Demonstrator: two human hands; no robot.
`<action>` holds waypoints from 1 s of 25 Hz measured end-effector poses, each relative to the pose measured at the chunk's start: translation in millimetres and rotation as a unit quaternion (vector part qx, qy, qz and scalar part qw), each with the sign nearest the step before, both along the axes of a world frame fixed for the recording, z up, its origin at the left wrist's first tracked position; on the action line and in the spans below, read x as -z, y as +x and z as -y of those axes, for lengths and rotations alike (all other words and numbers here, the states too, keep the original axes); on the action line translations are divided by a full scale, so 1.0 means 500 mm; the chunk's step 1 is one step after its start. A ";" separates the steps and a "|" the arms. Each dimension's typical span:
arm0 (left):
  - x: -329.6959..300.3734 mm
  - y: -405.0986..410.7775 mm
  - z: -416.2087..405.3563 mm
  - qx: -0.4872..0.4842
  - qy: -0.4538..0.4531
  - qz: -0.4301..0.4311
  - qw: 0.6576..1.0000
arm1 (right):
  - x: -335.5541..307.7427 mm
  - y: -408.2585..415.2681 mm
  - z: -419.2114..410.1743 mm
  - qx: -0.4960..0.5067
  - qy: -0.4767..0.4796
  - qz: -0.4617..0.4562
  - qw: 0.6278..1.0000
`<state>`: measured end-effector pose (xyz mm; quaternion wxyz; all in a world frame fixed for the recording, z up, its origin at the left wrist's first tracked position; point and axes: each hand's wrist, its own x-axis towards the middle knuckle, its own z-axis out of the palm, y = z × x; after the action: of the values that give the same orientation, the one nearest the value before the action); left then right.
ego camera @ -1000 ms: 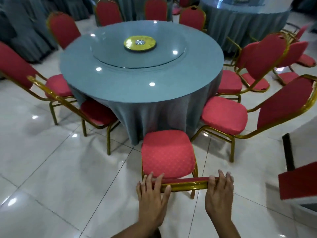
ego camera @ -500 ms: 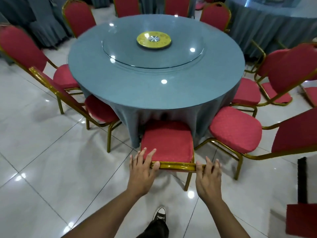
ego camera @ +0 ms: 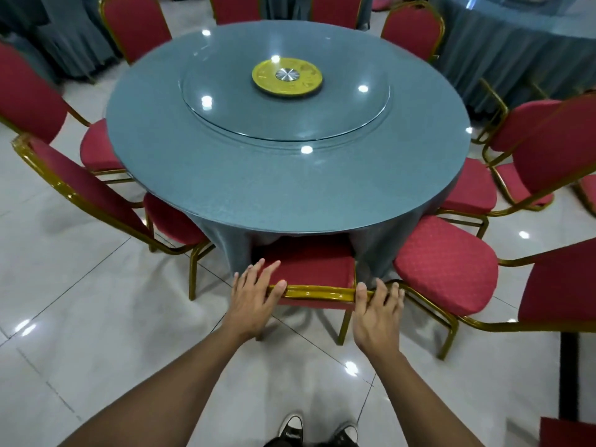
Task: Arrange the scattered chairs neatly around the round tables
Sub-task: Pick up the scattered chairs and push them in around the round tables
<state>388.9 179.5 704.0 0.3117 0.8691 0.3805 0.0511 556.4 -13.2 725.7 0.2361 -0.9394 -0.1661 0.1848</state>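
A red chair with a gold frame (ego camera: 309, 262) stands straight in front of me, its seat partly under the blue cloth of the round table (ego camera: 283, 185). My left hand (ego camera: 254, 295) rests on the left end of the chair's gold top rail, thumb hooked over it, fingers spread. My right hand (ego camera: 377, 308) holds the right end of the same rail. More red chairs ring the table: one at near left (ego camera: 96, 201), one at near right (ego camera: 448, 269), several farther round.
A glass turntable with a yellow hub (ego camera: 287, 75) sits on the table. A second blue-draped table (ego camera: 522, 37) stands at the back right, with extra chairs (ego camera: 548, 146) between the tables. Glossy white tile floor (ego camera: 80, 317) lies to my left. My shoes (ego camera: 319, 430) show below.
The chair has slid forward, its seat going from fully out on the floor to partly under the tablecloth. Both hands stayed on the top rail and moved with it.
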 end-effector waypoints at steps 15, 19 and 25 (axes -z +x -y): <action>-0.057 0.103 0.104 -0.035 0.034 -0.059 0.997 | -0.024 0.108 0.069 -0.086 0.025 -0.066 0.994; -0.104 0.189 0.202 -0.008 0.078 -0.062 0.995 | -0.029 0.160 0.167 -0.097 0.093 -0.071 0.988; -0.135 0.397 0.432 0.009 0.074 0.013 0.997 | -0.053 0.302 0.417 -0.068 0.138 -0.041 0.987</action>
<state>587.5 -36.4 771.3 0.2520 0.8927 0.3633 0.0879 707.3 -221.8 752.0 0.3568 -0.8760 -0.2439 0.2142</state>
